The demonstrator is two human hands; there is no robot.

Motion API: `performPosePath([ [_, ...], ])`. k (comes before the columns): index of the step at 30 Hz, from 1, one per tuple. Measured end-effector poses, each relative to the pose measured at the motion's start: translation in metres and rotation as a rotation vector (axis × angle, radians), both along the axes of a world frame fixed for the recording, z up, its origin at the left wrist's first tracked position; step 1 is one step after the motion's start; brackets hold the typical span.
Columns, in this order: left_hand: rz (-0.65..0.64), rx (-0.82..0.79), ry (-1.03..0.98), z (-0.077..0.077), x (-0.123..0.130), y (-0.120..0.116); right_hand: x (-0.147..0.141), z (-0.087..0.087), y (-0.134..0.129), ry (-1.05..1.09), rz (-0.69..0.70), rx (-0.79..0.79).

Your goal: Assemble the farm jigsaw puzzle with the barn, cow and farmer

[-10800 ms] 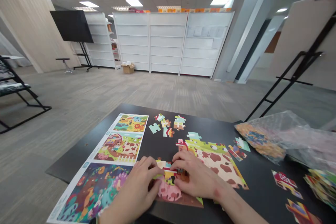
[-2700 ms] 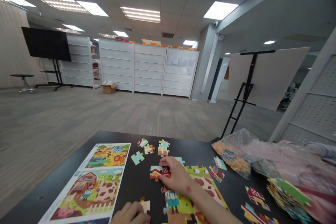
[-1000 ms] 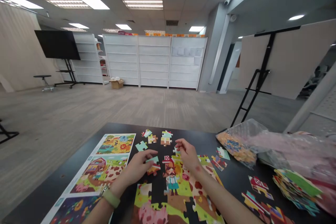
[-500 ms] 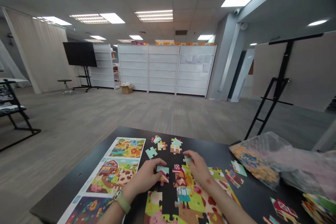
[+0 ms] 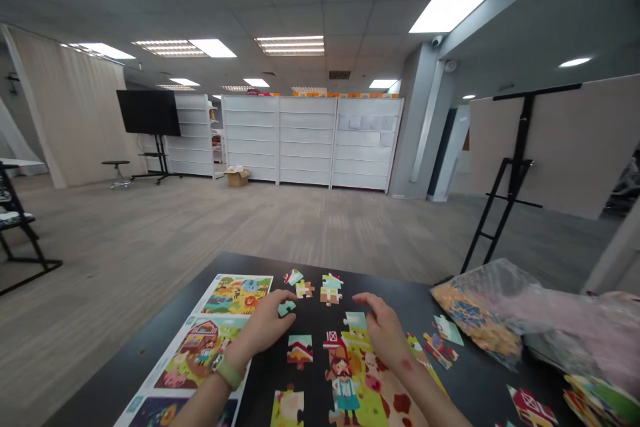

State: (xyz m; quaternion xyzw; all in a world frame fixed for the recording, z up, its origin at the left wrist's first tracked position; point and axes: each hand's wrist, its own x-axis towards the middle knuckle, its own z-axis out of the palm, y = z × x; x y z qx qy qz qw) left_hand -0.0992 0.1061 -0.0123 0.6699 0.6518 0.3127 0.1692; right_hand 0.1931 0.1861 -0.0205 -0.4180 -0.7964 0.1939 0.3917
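Note:
My left hand (image 5: 267,325) has its thumb and index finger closed about a plain light-teal puzzle piece (image 5: 287,308), which the fingers partly cover. Below it lies a puzzle piece with a red roof (image 5: 300,350), apart from the others. My right hand (image 5: 384,328) is open, fingers stretched, over the upper edge of the partly joined farm puzzle (image 5: 367,373). At that edge, a teal-and-green puzzle piece (image 5: 355,321) sits beside my right fingers. My right hand and forearm hide some of the joined part. A yellow-green piece (image 5: 287,408) lies at the lower left.
A printed picture sheet (image 5: 200,313) lies on the left of the black table (image 5: 165,310). Several loose pieces (image 5: 331,289) are at the far edge. On the right are more pieces (image 5: 447,329), a clear bag of pieces (image 5: 480,310) and a colourful stack (image 5: 603,400).
My left hand has let go of the red-roof piece and moved up to the plain teal piece. My right fingers have lifted off the teal-and-green piece. The view has tilted up a little.

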Motion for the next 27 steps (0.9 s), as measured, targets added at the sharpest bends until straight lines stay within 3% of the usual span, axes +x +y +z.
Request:
performPosePath([
  [5, 0.134, -0.017, 0.133, 0.006, -0.012, 0.074, 0.036, 0.005, -0.012, 0.052, -0.045, 0.126],
  [10, 0.14, -0.178, 0.204, 0.006, -0.009, 0.119, 0.035, -0.005, -0.013, 0.037, 0.018, 0.149],
  [15, 0.137, -0.354, 0.232, 0.012, -0.021, 0.13, 0.025, -0.005, -0.014, 0.014, 0.052, 0.088],
  [19, 0.188, -0.347, 0.31, 0.02, -0.025, 0.126, 0.024, -0.005, -0.016, 0.021, 0.018, 0.076],
  [23, 0.207, -0.241, 0.376, 0.017, 0.011, 0.127, 0.019, -0.005, -0.016, 0.038, 0.002, 0.086],
  [27, 0.139, -0.269, 0.358, 0.004, 0.061, 0.146, 0.02, -0.005, -0.015, 0.036, 0.013, 0.084],
])
